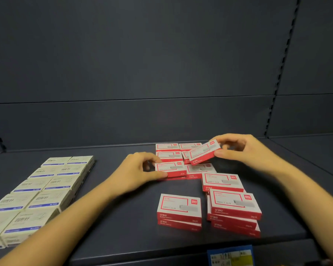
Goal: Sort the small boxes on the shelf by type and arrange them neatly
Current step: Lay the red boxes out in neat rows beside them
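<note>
Your L hand (137, 172) pinches a red staple box (170, 168) lying flat on the shelf (113, 223), thumb & fingers curled round its left end. Your R hand (244, 150) grips a second red box (204, 153), tilted over the rear red rows (167, 146). Blue-striped paper-clip boxes (46, 189) sit in 2 cols, well apart at left.

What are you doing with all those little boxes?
A person is sorting small boxes on a dark shelf. The right hand holds a tilted red box above the red rows at the back, and the left hand grips a flat red box there. Cream boxes sit in two neat rows on the left.
</note>
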